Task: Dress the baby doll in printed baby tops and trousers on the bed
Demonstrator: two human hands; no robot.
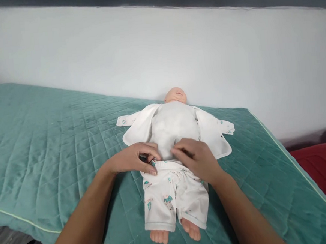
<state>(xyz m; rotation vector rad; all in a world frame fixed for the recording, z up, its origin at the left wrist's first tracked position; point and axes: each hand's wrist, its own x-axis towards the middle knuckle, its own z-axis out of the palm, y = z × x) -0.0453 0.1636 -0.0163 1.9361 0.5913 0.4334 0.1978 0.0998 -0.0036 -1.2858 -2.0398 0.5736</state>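
Note:
A baby doll (174, 125) lies on its back on a green quilted bed cover (54, 145), head toward the wall. It wears white printed trousers (169, 200) and an open white jacket (141, 129) spread to both sides. My left hand (134, 160) pinches the trouser waistband at the doll's left hip, fingers closed on the cloth. My right hand (196, 157) grips the waistband at the other side of the waist, fingers curled. The doll's bare feet (174, 234) stick out near the bed's front edge.
A white wall (157, 47) runs close behind the doll's head. A red object (321, 169) sits on the floor to the right of the bed. The bed's front edge (24, 221) shows a light piping, with dark floor below.

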